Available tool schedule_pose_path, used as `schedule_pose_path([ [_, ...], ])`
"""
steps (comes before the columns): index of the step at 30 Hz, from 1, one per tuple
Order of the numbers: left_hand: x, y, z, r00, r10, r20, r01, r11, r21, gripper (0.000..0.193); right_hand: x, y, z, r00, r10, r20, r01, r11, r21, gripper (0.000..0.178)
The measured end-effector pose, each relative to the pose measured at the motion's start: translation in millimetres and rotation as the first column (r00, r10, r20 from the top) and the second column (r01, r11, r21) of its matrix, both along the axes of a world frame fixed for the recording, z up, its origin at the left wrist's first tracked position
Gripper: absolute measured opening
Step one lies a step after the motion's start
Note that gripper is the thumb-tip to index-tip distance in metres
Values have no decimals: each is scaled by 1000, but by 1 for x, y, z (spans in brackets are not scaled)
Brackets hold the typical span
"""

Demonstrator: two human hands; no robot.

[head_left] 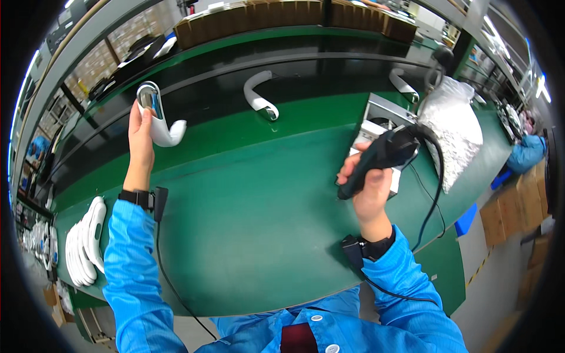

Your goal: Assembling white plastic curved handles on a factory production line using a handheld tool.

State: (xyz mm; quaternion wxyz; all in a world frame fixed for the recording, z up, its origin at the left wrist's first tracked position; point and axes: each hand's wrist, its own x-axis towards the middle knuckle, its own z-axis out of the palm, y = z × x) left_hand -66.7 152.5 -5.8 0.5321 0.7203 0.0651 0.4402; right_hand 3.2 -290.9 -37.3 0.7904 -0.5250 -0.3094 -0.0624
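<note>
At the left, my left hand (141,136) is closed round a white curved plastic housing (167,135), lifted above the green bench; its shiny inner side shows near the top. My right hand (371,182) grips a black electric screwdriver (379,157) whose dark cable loops down to the right. Just behind the screwdriver is a metal box-like device (376,112), partly hidden by the tool and my hand. Two similar white curved pieces lie farther back on the dark strip: one at the middle (259,97) and another at the right (403,83).
A clear plastic bag full of small whitish parts (453,129) stands at the right of the green bench (253,235). Several white flat oval parts (87,241) are stacked at the left edge. Cardboard boxes (512,203) sit on the floor at right. A black cord hangs from each wristband.
</note>
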Motion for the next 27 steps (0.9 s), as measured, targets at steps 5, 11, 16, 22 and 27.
schedule_pose_path([
  [5,3,-157,20,919,-375,126,391,909,-143,63,-2,-11,12,997,-58,-45,56,998,-30,67],
  [11,-27,-258,-1,720,-692,-49,647,695,-314,77,-3,-47,36,991,-135,-26,136,989,57,63],
  [16,-9,-263,-15,648,-759,-65,736,646,-201,68,17,-49,64,978,-173,118,162,982,93,62],
  [22,17,-275,9,854,-520,18,506,822,-262,34,33,-41,57,972,-177,156,177,984,9,59],
  [27,18,-271,-1,732,-679,55,632,648,-425,28,26,-30,55,995,-101,22,104,979,-174,53],
])
